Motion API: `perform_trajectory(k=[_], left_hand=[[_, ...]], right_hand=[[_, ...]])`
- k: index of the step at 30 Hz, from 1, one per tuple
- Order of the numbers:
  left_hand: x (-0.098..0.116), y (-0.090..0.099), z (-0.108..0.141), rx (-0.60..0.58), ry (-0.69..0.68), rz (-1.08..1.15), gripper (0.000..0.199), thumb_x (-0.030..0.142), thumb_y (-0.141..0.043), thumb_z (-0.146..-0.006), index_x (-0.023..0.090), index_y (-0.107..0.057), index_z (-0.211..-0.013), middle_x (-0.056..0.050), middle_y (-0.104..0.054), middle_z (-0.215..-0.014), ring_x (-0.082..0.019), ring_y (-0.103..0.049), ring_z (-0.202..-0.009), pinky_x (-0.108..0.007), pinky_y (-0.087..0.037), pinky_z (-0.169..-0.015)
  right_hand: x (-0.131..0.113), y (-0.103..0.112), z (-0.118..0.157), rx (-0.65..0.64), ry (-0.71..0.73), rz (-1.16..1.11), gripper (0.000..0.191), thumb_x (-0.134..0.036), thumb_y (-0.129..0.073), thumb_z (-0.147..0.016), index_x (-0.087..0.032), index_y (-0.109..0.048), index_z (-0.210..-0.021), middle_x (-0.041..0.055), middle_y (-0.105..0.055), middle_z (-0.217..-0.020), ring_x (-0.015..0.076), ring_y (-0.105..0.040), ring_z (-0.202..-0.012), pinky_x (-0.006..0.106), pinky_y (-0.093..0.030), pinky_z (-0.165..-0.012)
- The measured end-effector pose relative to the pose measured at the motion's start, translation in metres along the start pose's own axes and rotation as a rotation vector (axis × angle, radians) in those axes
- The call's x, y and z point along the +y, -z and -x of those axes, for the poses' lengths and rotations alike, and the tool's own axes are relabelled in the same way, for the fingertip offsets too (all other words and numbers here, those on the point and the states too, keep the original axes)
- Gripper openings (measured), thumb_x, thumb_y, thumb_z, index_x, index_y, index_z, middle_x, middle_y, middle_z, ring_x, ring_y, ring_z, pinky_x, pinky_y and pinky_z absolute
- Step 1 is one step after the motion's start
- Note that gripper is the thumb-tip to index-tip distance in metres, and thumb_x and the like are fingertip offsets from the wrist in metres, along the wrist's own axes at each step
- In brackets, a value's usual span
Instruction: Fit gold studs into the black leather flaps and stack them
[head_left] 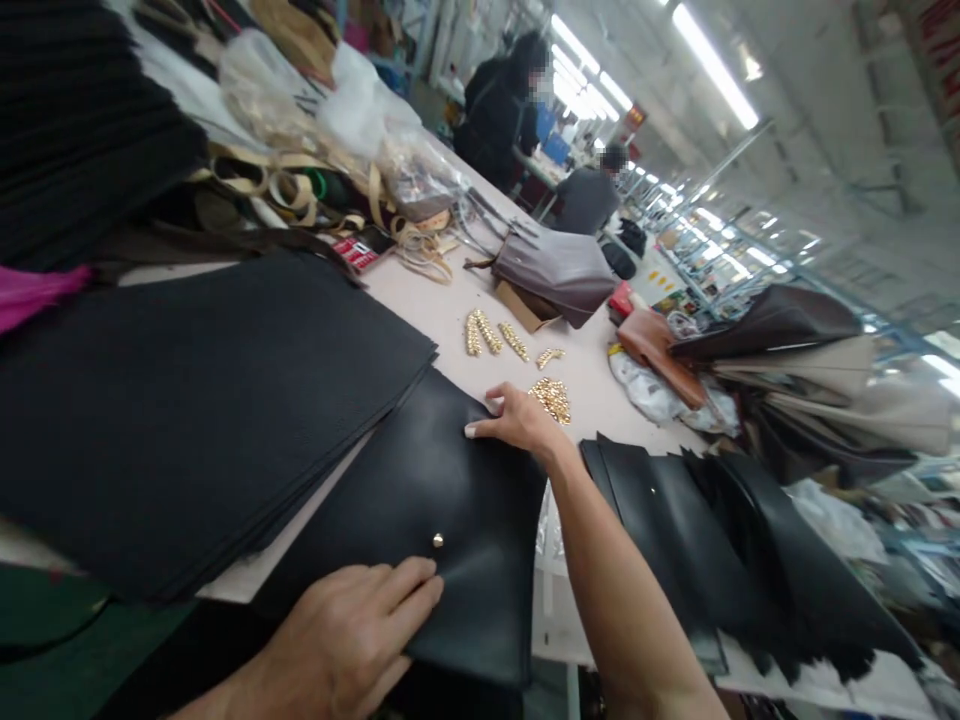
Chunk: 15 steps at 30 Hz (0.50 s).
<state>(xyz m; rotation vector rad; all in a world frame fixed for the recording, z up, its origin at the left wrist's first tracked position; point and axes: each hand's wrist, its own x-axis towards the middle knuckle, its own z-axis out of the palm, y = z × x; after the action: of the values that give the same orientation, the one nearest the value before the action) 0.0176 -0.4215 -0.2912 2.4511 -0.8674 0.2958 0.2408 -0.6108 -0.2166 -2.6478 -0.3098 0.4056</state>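
A black leather panel (450,470) lies in front of me, with one round gold stud (438,540) standing on its surface. My left hand (360,625) is closed at the panel's near left edge, its fingertips just below the stud; its thumb is mostly hidden. At the far edge of the panel is my right hand (517,420), thumb and index finger apart, the thumb touching the leather. Just beyond that hand sits a pile of gold studs (553,400). Further back, gold studs stand in short rows (482,333).
To the left lies a stack of black sheets (195,400). More black leather panels (697,520) overlap on the right. Behind are a grey-brown leather piece (555,265), tan strips (296,190), plastic bags (360,100) and brown leather pieces (780,330). Two people work in the background.
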Motion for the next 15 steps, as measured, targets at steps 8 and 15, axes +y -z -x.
perform_trajectory(k=[8, 15], left_hand=[[0.001, 0.02, 0.001, 0.214, -0.07, 0.137, 0.027, 0.038, -0.061, -0.088, 0.027, -0.063, -0.113, 0.0, -0.073, -0.094, -0.017, -0.07, -0.072, -0.025, -0.051, -0.063], [0.027, 0.019, -0.016, 0.159, 0.041, 0.44, 0.016, 0.022, -0.054, -0.095, 0.026, -0.068, -0.102, 0.004, -0.068, -0.072, -0.01, -0.065, -0.059, -0.017, -0.049, -0.057]], right_hand=[[0.04, 0.017, 0.067, 0.047, -0.067, -0.461, 0.034, -0.045, -0.084, -0.061, -0.015, -0.071, -0.072, -0.0006, -0.067, -0.065, 0.0173, -0.063, -0.063, 0.029, -0.049, -0.062], [0.147, 0.076, 0.183, 0.745, -0.339, -0.691, 0.06, -0.06, -0.074, -0.066, -0.015, -0.068, -0.105, 0.006, -0.075, -0.085, 0.0211, -0.07, -0.072, 0.032, -0.056, -0.066]])
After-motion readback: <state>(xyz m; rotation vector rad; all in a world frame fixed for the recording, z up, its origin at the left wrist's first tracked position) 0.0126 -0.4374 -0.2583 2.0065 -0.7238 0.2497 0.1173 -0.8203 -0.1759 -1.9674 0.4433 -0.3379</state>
